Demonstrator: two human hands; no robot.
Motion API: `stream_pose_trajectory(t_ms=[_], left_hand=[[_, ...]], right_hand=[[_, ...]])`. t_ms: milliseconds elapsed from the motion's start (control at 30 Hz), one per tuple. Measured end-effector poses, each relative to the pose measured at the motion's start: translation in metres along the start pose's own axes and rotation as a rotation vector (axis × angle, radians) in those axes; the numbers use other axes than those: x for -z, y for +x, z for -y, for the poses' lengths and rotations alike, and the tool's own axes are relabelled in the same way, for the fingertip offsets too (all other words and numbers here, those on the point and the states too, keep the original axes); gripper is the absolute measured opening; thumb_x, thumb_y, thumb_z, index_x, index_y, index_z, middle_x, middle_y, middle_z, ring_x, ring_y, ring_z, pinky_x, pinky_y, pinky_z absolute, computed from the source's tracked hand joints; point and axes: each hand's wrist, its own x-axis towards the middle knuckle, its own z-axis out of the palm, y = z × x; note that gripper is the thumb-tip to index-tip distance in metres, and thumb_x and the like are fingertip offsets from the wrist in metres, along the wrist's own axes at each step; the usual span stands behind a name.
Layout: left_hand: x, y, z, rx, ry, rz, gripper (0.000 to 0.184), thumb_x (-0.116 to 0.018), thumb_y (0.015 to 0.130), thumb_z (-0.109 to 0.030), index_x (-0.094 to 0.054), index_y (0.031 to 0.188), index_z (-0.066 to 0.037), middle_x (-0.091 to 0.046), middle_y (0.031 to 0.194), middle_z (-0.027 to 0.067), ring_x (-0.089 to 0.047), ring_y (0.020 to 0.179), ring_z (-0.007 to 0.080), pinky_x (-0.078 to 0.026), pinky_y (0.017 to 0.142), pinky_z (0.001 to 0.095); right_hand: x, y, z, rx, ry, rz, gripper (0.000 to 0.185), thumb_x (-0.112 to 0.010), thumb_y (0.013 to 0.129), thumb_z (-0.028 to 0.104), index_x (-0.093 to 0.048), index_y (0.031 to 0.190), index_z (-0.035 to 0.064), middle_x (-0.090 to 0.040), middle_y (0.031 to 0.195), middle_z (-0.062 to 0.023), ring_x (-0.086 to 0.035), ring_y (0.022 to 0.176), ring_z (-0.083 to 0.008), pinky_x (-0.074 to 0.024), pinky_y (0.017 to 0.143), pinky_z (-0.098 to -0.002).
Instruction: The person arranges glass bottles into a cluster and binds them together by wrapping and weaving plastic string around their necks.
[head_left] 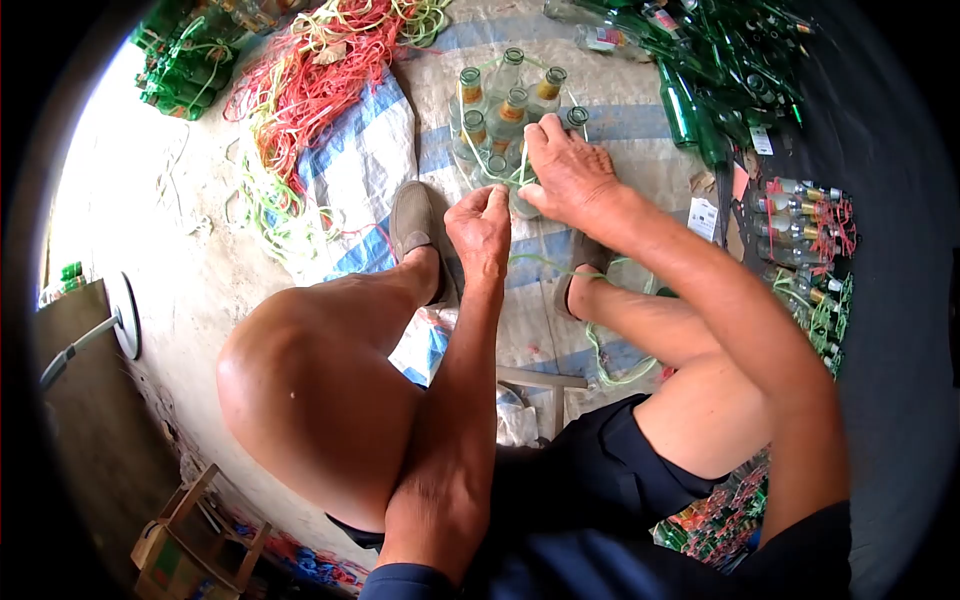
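Several clear glass bottles [509,110] stand upright in a tight cluster on the striped sheet. Pale green twine [525,165] runs around and between their necks. My left hand [480,228] is closed in a pinch at the near side of the cluster, on the twine. Over the near right bottles my right hand [570,172] is bent, its thumb and fingers on the same twine. A loose length of the twine trails below my hands towards the right foot.
Red and pale green twine [318,85] lies heaped at the upper left. Green bottles [680,105] are piled at the upper right, with tied clear bottles [800,222] below them. A stool [190,530] stands at the lower left. My feet flank the sheet's middle.
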Motion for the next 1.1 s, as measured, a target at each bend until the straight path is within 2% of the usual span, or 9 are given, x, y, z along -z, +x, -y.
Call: stream_pose_trajectory(t_ms=[133, 267, 367, 567, 700, 733, 833, 967, 1100], left_hand=[[0.007, 0.004, -0.009, -0.063, 0.127, 0.019, 0.025, -0.076, 0.094, -0.017, -0.079, 0.102, 0.007, -0.071, 0.078, 0.0009, -0.057, 0.071, 0.0083, -0.048, 0.066, 0.0285], [0.012, 0.004, -0.016, -0.137, 0.228, 0.037, 0.025, -0.076, 0.091, -0.017, -0.079, 0.098, 0.007, -0.071, 0.074, 0.0037, -0.059, 0.071, 0.0092, -0.05, 0.068, 0.0299], [0.015, 0.004, -0.021, -0.197, 0.293, 0.053, 0.025, -0.075, 0.091, -0.017, -0.078, 0.097, 0.007, -0.073, 0.074, 0.0077, -0.063, 0.07, 0.0114, -0.052, 0.069, 0.0313], [0.019, 0.003, -0.037, -0.398, 0.589, 0.061, 0.021, -0.074, 0.09, -0.018, -0.08, 0.096, 0.001, -0.072, 0.072, 0.0168, -0.068, 0.064, 0.018, -0.054, 0.067, 0.0344], [0.014, 0.003, -0.07, -0.505, 0.904, 0.104, 0.021, -0.067, 0.088, -0.021, -0.079, 0.085, -0.005, -0.071, 0.079, 0.024, -0.071, 0.074, 0.0449, -0.058, 0.07, 0.0497], [0.013, 0.006, -0.073, -0.526, 0.927, 0.117, 0.02, -0.065, 0.086, -0.02, -0.077, 0.081, -0.005, -0.07, 0.078, 0.0246, -0.07, 0.073, 0.0465, -0.057, 0.069, 0.0526], [0.012, 0.02, -0.087, -0.622, 1.032, 0.232, 0.016, -0.068, 0.084, -0.018, -0.079, 0.086, -0.007, -0.071, 0.075, 0.0219, -0.071, 0.071, 0.0429, -0.058, 0.067, 0.0466], [0.003, 0.037, -0.101, -0.699, 1.181, 0.325, 0.018, -0.066, 0.085, -0.021, -0.076, 0.081, -0.007, -0.07, 0.075, 0.0217, -0.07, 0.072, 0.0446, -0.057, 0.067, 0.0506], [-0.004, 0.061, -0.113, -0.789, 1.214, 0.448, 0.017, -0.067, 0.083, -0.022, -0.075, 0.08, -0.007, -0.07, 0.076, 0.0199, -0.07, 0.073, 0.0429, -0.057, 0.068, 0.0505]], right_hand=[[-0.024, -0.009, 0.004, -0.067, 0.131, -0.223, 0.057, -0.085, 0.078, 0.019, -0.05, 0.122, 0.0049, -0.053, 0.123, -0.0155, -0.067, 0.106, -0.0399, -0.057, 0.086, -0.0565], [-0.028, -0.012, 0.003, -0.121, 0.225, -0.257, 0.053, -0.083, 0.077, 0.014, -0.051, 0.119, 0.0081, -0.053, 0.125, -0.0138, -0.067, 0.107, -0.0412, -0.0563, 0.086, -0.0564], [-0.02, -0.013, 0.005, -0.203, 0.269, -0.152, 0.063, -0.077, 0.08, 0.017, -0.052, 0.138, 0.0085, -0.054, 0.137, -0.0104, -0.065, 0.116, -0.042, -0.0551, 0.094, -0.0543], [-0.031, -0.016, 0.005, -0.209, 0.37, -0.254, 0.063, -0.075, 0.08, 0.01, -0.053, 0.139, 0.0071, -0.054, 0.141, -0.0113, -0.063, 0.119, -0.0411, -0.0549, 0.095, -0.0516], [-0.043, -0.015, 0.004, -0.162, 0.422, -0.437, 0.044, -0.074, 0.077, 0.002, -0.056, 0.117, 0.0071, -0.057, 0.125, -0.0123, -0.067, 0.109, -0.0392, -0.0559, 0.087, -0.0525], [-0.045, -0.014, 0.003, -0.163, 0.439, -0.457, 0.045, -0.073, 0.076, 0.0, -0.057, 0.117, 0.0074, -0.058, 0.124, -0.0127, -0.066, 0.107, -0.0391, -0.0558, 0.086, -0.0518], [-0.043, -0.018, 0.003, -0.216, 0.447, -0.325, 0.063, -0.075, 0.079, 0.006, -0.054, 0.138, 0.0068, -0.054, 0.139, -0.0109, -0.062, 0.122, -0.0379, -0.0547, 0.097, -0.0475], [-0.049, -0.018, 0.003, -0.212, 0.44, -0.389, 0.063, -0.072, 0.077, 0.001, -0.054, 0.137, 0.0086, -0.055, 0.137, -0.0086, -0.063, 0.12, -0.0357, -0.0565, 0.094, -0.0461], [-0.055, -0.018, 0.003, -0.179, 0.489, -0.531, 0.046, -0.072, 0.077, -0.002, -0.058, 0.119, 0.0079, -0.057, 0.125, -0.0126, -0.064, 0.109, -0.0377, -0.0555, 0.089, -0.0493]])
